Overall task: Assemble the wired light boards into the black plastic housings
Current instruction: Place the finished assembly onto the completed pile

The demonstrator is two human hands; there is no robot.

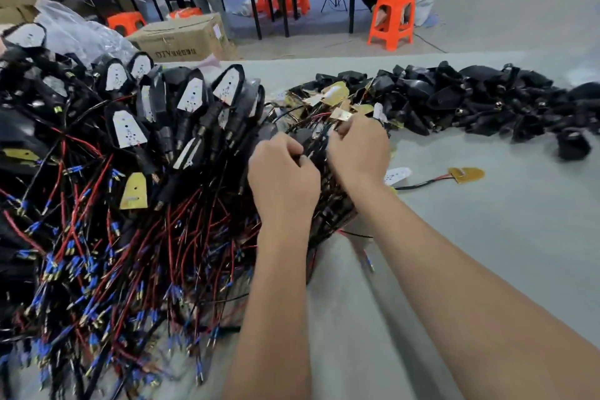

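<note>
I saw a black housing (pixel 303 136) sitting between my two hands at the middle of the grey table (pixel 487 204), on top of the tangle of red and black wires (pixel 181 237). My left hand (pixel 283 177) had its fingers curled tight, pinching the wire at the housing's near edge. My right hand (pixel 358 153), just right of the housing, was curled too, its fingertips pinching a gold-backed light board (pixel 343 115). Left of the housing lay the heap of finished housings with white boards (pixel 191 95) fitted; right of it, the pile of empty black housings (pixel 470 101). A loose gold board (pixel 466 174) lay further right. Beyond the housing, a cardboard box (pixel 181 39) bore print reading "DTY" and characters I couldn't make out.
</note>
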